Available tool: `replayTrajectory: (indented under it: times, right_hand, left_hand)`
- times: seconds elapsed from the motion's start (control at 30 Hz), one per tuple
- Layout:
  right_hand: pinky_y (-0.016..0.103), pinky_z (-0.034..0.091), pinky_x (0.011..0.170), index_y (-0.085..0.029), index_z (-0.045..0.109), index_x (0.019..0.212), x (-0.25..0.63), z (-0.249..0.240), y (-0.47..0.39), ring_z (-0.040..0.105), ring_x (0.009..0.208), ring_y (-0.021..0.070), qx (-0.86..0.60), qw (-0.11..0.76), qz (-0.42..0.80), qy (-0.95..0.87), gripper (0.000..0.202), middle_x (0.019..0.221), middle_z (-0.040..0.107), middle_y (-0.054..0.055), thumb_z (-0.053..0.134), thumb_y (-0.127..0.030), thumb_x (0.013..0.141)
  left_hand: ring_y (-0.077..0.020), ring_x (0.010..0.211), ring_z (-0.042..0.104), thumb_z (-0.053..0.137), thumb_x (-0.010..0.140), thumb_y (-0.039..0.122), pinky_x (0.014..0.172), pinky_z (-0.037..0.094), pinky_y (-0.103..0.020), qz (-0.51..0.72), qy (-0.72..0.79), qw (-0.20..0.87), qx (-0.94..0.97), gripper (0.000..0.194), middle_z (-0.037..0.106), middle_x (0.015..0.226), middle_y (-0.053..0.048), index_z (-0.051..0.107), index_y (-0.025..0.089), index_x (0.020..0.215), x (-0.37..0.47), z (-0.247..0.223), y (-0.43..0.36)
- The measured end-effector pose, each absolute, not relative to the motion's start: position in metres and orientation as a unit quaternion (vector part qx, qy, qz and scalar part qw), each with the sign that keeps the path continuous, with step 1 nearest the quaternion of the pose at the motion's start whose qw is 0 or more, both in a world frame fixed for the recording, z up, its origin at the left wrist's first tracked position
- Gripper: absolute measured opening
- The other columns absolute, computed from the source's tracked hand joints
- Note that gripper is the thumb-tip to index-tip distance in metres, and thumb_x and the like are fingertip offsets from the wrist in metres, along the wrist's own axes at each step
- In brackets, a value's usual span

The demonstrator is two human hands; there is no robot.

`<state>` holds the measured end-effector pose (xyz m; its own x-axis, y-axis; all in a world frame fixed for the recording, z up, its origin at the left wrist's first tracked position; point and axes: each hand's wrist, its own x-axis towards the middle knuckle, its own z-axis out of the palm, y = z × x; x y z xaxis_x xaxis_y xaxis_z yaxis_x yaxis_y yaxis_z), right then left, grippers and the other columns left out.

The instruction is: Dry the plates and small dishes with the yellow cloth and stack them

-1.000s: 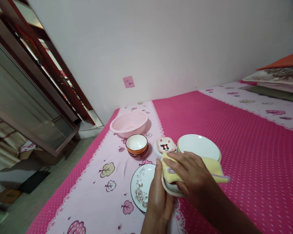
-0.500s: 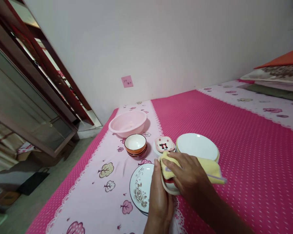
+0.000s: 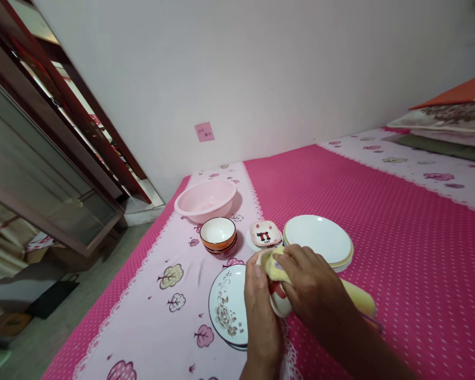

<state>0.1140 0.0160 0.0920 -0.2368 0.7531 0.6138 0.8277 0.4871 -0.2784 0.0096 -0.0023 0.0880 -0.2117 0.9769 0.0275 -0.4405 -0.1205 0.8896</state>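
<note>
A small white dish with a red pattern (image 3: 280, 305) is held by its left edge in my left hand (image 3: 261, 311), the thumb along its rim. My right hand (image 3: 311, 285) presses a yellow cloth (image 3: 358, 298) against the dish, and the cloth's loose end hangs out to the right. Just beyond the hands a square pink cat dish (image 3: 266, 234) rests on a white plate. Flower-patterned plates (image 3: 227, 306) lie stacked to the left of my left hand, partly covered by it.
Orange-rimmed bowls (image 3: 218, 235) stand stacked behind the flowered plates, with a pink basin (image 3: 206, 200) farther back. White plates (image 3: 319, 238) are piled right of the cat dish. Cushions (image 3: 451, 119) lie at the far right, near the wall.
The cloth has moved on the dish, uncovering more of its inside and red pattern. The dish is tilted differently, and the cloth's loose end has swung lower and to the right.
</note>
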Motion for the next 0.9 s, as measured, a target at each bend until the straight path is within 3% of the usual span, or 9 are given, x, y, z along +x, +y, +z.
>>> replayTrajectory:
  times: [0.1,0.2,0.33,0.47,0.53,0.6,0.7,0.9]
  right_hand:
    - [0.04,0.043,0.073,-0.018,0.064,0.094,0.115,0.093,0.012,0.054,0.081,0.027,-0.498,0.338,-0.047,-0.797,0.024,0.091,0.064,0.009,0.055,0.0,0.08]
    - [0.041,0.045,0.075,-0.019,0.064,0.091,0.115,0.092,0.008,0.056,0.081,0.0269,-0.479,0.33,-0.027,-0.813,0.029,0.09,0.066,0.009,0.051,0.004,0.078]
    - [0.044,0.047,0.083,-0.019,0.064,0.091,0.121,0.102,0.004,0.059,0.091,0.0274,-0.446,0.339,0.124,-0.819,0.029,0.099,0.068,0.009,0.047,0.001,0.08]
    - [0.033,0.05,0.077,-0.022,0.063,0.093,0.141,0.126,0.001,0.061,0.085,0.0203,-0.38,0.361,0.421,-0.74,0.012,0.094,0.068,0.003,0.051,-0.027,0.095]
    - [0.028,0.049,0.066,-0.023,0.063,0.096,0.151,0.135,0.001,0.061,0.076,0.018,-0.384,0.391,0.529,-0.648,0.023,0.088,0.068,0.001,0.055,-0.044,0.094]
    - [0.026,0.047,0.058,-0.022,0.064,0.097,0.157,0.14,0.002,0.06,0.068,0.017,-0.422,0.434,0.547,-0.579,0.032,0.081,0.067,0.0,0.058,-0.053,0.09]
    - [0.026,0.046,0.055,-0.021,0.066,0.094,0.155,0.139,0.005,0.058,0.064,0.0171,-0.463,0.476,0.496,-0.56,0.034,0.074,0.066,0.0,0.06,-0.054,0.087]
    - [0.028,0.049,0.063,-0.02,0.068,0.098,0.13,0.133,0.005,0.062,0.072,0.0188,-0.456,0.489,0.494,-0.556,0.029,0.08,0.069,0.001,0.06,-0.045,0.087]
  left_hand:
    - [-0.0256,0.123,0.057,0.045,0.099,0.055,0.105,0.045,-0.038,0.637,0.432,0.476,0.426,0.045,0.065,0.131,-0.009,0.062,0.025,0.127,0.007,0.091,-0.004]
    - [-0.0269,0.125,0.057,0.046,0.097,0.057,0.107,0.043,-0.04,0.641,0.45,0.45,0.43,0.048,0.063,0.134,-0.009,0.06,0.024,0.13,0.004,0.093,-0.004]
    - [-0.0297,0.121,0.061,0.05,0.094,0.06,0.105,0.046,-0.043,0.657,0.444,0.443,0.419,0.052,0.068,0.128,-0.011,0.062,0.022,0.127,0.002,0.097,-0.004]
    - [-0.0292,0.12,0.062,0.047,0.095,0.063,0.104,0.046,-0.04,0.657,0.403,0.509,0.383,0.055,0.07,0.126,-0.011,0.066,0.021,0.123,0.0,0.099,-0.001]
    - [-0.0294,0.117,0.064,0.041,0.095,0.067,0.103,0.047,-0.04,0.653,0.36,0.588,0.313,0.061,0.073,0.12,-0.012,0.068,0.018,0.121,0.001,0.097,0.002]
    - [-0.0295,0.114,0.066,0.038,0.096,0.068,0.101,0.048,-0.041,0.649,0.318,0.646,0.245,0.064,0.075,0.113,-0.013,0.069,0.017,0.12,0.003,0.095,0.005]
    - [-0.0287,0.112,0.067,0.041,0.096,0.064,0.101,0.049,-0.041,0.653,0.303,0.659,0.218,0.059,0.075,0.109,-0.012,0.068,0.017,0.121,0.007,0.092,0.006]
    - [-0.0278,0.12,0.061,0.049,0.097,0.054,0.107,0.042,-0.038,0.662,0.411,0.523,0.345,0.044,0.071,0.124,-0.01,0.067,0.023,0.121,0.01,0.093,-0.003]
